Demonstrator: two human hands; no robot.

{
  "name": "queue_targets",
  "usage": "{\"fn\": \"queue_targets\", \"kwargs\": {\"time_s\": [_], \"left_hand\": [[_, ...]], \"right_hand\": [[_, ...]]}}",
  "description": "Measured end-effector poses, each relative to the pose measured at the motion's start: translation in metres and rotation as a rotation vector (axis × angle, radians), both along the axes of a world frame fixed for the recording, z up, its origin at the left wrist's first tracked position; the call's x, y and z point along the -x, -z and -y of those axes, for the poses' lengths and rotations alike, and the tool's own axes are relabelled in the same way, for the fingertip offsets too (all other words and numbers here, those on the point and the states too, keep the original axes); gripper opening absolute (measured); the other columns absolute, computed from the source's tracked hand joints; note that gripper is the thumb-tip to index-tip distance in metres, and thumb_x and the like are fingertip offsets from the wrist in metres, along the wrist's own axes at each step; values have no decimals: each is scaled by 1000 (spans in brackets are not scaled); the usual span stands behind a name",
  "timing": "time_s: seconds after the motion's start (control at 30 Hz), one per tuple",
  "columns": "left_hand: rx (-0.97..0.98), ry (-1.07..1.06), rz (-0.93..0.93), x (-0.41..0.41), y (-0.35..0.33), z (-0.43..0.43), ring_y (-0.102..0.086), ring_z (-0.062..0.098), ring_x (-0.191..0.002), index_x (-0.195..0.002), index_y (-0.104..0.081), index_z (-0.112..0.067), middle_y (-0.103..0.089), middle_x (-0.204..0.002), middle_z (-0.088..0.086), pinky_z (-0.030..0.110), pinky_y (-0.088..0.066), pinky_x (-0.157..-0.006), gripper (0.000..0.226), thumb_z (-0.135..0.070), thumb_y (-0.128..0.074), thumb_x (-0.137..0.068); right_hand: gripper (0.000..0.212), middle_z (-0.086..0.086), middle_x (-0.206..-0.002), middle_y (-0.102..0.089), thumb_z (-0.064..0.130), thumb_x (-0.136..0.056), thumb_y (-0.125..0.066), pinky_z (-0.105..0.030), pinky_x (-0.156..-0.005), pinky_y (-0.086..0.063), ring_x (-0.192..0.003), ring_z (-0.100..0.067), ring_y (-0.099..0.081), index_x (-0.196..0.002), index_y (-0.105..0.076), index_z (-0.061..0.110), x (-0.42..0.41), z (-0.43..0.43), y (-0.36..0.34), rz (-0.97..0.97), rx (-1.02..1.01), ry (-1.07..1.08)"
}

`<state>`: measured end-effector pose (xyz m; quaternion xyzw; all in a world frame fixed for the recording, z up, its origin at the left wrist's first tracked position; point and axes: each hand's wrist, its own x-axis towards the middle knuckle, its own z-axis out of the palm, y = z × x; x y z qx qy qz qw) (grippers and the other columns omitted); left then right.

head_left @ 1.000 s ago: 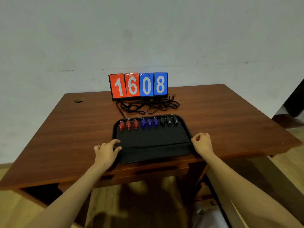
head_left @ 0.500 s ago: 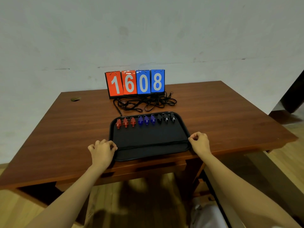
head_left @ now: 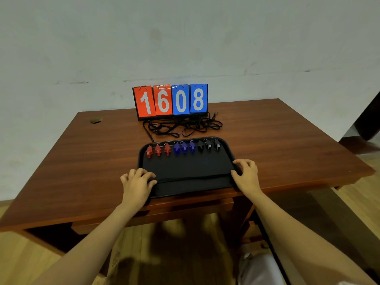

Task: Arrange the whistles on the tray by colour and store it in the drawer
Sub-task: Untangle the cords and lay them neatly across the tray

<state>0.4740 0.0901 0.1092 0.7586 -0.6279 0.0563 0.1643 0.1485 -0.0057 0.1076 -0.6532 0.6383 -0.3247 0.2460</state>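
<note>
A black tray (head_left: 186, 168) lies at the front middle of the wooden desk (head_left: 82, 161). Along its far edge stands a row of whistles: three red whistles (head_left: 158, 149) on the left, three blue whistles (head_left: 184, 147) in the middle, three black whistles (head_left: 208, 144) on the right. My left hand (head_left: 137, 182) grips the tray's near left corner. My right hand (head_left: 246, 175) grips its right edge, fingers curled over the rim. The drawer front (head_left: 185, 208) under the desk edge is closed.
A flip scoreboard (head_left: 170, 100) reading 1608 stands at the back of the desk, with a tangle of black lanyards (head_left: 183, 125) in front of it. A cable hole (head_left: 96, 120) sits at the back left. Wooden floor lies below.
Both hands have shifted slightly along the tray's sides and closed on its edges. The view has moved a little; the tray and whistles keep their arrangement.
</note>
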Motion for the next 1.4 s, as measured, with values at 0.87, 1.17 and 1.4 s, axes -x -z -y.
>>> {"fn": "queue_targets", "kwargs": {"time_s": [0.87, 1.17, 1.4], "left_hand": [[-134, 156, -20, 45, -62, 192, -43, 26, -117, -115, -60, -21, -55, -121, 4, 41, -28, -98, 26, -29, -48, -94], [-306, 55, -41, 35, -37, 274, -42, 30, -121, -119, -56, -14, -56, -123, 9, 45, -27, -102, 33, -33, -43, -96], [-310, 67, -9, 34, -14, 293, -46, 29, -115, -113, -57, -13, -60, -118, 8, 42, -29, -98, 30, -35, -47, -95]], "right_hand": [[32, -12, -125, -54, 20, -94, -49, -41, -99, -41, -121, -31, -42, -124, -55, 12, -119, 148, -65, -554, 94, -419], [40, -14, -132, -46, 11, -98, -40, -45, -97, -42, -124, -34, -38, -137, -45, 21, -149, 233, -41, -701, 30, -465], [31, -12, -127, -49, 19, -97, -40, -43, -101, -32, -123, -31, -37, -124, -56, 15, -154, 244, -19, -719, 20, -414]]}}
